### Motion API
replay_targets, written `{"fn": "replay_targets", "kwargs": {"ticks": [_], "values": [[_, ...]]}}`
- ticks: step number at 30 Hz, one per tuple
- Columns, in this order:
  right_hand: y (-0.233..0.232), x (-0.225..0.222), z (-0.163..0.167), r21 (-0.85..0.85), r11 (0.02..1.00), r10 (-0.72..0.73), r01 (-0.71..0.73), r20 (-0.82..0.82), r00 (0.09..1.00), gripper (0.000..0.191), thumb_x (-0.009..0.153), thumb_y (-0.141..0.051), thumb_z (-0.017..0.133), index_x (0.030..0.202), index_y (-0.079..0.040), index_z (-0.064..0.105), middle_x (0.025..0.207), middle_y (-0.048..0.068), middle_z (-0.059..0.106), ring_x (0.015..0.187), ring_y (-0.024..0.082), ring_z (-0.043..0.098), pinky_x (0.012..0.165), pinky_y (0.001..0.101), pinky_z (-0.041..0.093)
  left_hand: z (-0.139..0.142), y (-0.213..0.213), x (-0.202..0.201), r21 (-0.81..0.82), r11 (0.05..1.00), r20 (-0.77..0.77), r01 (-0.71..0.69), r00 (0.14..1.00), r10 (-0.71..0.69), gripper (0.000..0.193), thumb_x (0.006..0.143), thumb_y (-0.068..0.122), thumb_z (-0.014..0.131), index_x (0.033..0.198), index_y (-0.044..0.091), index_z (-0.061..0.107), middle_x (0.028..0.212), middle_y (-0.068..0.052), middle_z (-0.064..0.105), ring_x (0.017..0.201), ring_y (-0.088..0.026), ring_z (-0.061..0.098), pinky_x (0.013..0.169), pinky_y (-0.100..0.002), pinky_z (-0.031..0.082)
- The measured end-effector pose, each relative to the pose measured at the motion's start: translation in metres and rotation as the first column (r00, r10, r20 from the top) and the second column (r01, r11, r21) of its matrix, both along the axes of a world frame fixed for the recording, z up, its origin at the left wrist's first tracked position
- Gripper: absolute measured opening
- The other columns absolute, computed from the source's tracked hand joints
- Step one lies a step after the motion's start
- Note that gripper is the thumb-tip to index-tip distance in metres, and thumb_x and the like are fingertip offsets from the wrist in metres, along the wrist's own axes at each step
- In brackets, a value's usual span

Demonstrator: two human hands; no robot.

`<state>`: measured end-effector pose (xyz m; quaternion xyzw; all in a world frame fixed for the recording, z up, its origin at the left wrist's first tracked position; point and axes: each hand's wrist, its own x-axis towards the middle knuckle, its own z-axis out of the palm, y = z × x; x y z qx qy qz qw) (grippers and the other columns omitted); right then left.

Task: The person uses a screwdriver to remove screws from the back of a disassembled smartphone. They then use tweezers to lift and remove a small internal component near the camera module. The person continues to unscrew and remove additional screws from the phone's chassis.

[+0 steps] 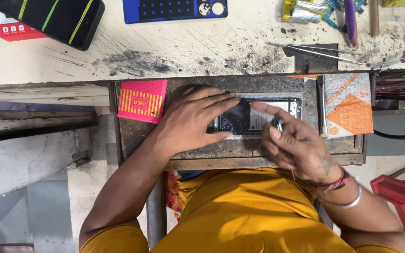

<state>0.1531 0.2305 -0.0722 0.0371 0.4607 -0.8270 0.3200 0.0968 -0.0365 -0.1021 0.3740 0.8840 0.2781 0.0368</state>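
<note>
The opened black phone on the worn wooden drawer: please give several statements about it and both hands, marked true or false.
1. The left hand presses on the opened black phone. True.
2. The right hand is empty. False: it holds a small metal tool at the phone.
3. A pink packet with yellow stripes lies beside the left hand. True.
4. The metal tweezers lie inside the phone. False: they lie on the scratched cream tabletop above.
</note>
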Motion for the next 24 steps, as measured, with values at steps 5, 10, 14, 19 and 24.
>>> {"fn": "replay_targets", "kwargs": {"ticks": [5, 10, 14, 19, 24], "values": [[0.01, 0.03, -0.017, -0.075, 0.997, 0.005, 0.007, 0.17, 0.986, 0.062, 0.103, -0.021, 0.055, 0.158, 0.002, 0.035, 0.077, 0.005, 0.055, 0.042, 0.003, 0.032, 0.033, 0.0194, 0.023, 0.001, 0.0, 0.004, -0.003, 1.0, 0.021, -0.016, 1.0, 0.016, 0.08, 0.076, 0.046, 0.087, 0.144, 0.015, 0.056, 0.139, -0.011, 0.063, 0.132, -0.029, 0.056, 0.108, -0.044, 0.048], [0.013, 0.036, -0.023, -0.153, 0.988, 0.008, 0.023, 0.193, 0.981, 0.064, 0.106, -0.022, 0.054, 0.159, 0.005, 0.033, 0.08, 0.007, 0.056, 0.044, 0.003, 0.034, 0.035, 0.018, 0.026, 0.003, 0.001, 0.003, -0.008, 1.0, 0.005, -0.01, 1.0, 0.01, 0.084, 0.074, 0.048, 0.087, 0.144, 0.015, 0.055, 0.139, -0.011, 0.064, 0.132, -0.029, 0.056, 0.108, -0.043, 0.049], [0.013, 0.036, -0.023, -0.169, 0.985, -0.007, 0.045, 0.218, 0.976, 0.064, 0.106, -0.026, 0.051, 0.159, 0.006, 0.032, 0.083, 0.012, 0.061, 0.043, 0.003, 0.036, 0.033, 0.0172, 0.03, 0.002, 0.003, 0.002, -0.004, 1.0, -0.008, -0.002, 1.0, 0.002, 0.084, 0.074, 0.049, 0.087, 0.144, 0.015, 0.055, 0.139, -0.011, 0.064, 0.132, -0.029, 0.056, 0.109, -0.044, 0.048], [0.014, 0.038, -0.024, -0.237, 0.971, 0.029, 0.025, 0.223, 0.974, 0.063, 0.105, -0.026, 0.05, 0.159, 0.002, 0.031, 0.09, 0.015, 0.064, 0.043, 0.002, 0.036, 0.035, 0.0166, 0.031, 0.001, 0.003, 0.002, -0.014, 1.0, 0.011, -0.003, 1.0, 0.003, 0.084, 0.074, 0.048, 0.087, 0.144, 0.015, 0.056, 0.14, -0.01, 0.063, 0.133, -0.029, 0.055, 0.109, -0.043, 0.049], [0.015, 0.039, -0.029, -0.223, 0.973, -0.014, 0.064, 0.219, 0.976, 0.061, 0.108, -0.026, 0.049, 0.158, 0.005, 0.034, 0.087, 0.013, 0.062, 0.043, 0.002, 0.036, 0.034, 0.0169, 0.031, 0.004, 0.004, 0.002, -0.01, 1.0, 0.014, 0.0, 1.0, 0.0, 0.083, 0.075, 0.048, 0.087, 0.145, 0.015, 0.056, 0.141, -0.009, 0.063, 0.134, -0.028, 0.055, 0.109, -0.043, 0.049]]}}
